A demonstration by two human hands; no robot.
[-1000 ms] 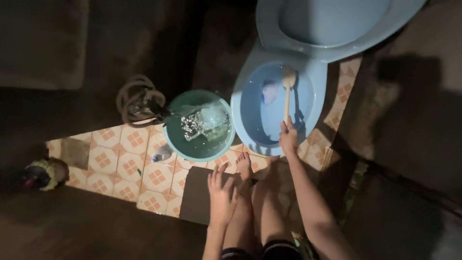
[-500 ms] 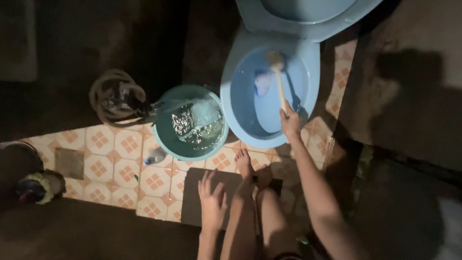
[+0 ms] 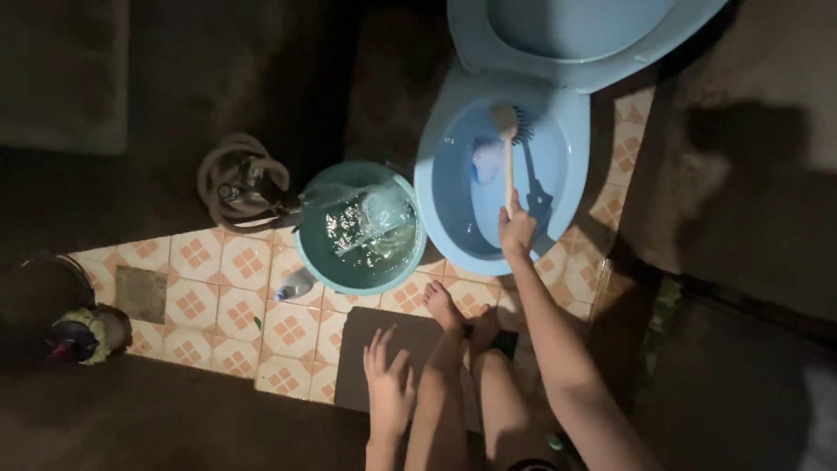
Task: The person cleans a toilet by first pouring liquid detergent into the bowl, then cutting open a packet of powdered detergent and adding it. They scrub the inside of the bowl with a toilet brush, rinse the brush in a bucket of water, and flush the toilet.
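My left hand hangs with fingers spread, holding nothing, above a dark mat at six o'clock. My right hand grips the brush inside the blue toilet bowl at twelve. A green bucket of water sits just beside the bowl at ten o'clock, a coiled hose beyond.

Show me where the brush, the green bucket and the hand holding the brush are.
brush (image 3: 508, 170), head view, on the middle of its wooden handle.
green bucket (image 3: 307, 249), head view, on its left rim.
right hand (image 3: 516, 231), head view, on the back of the hand.
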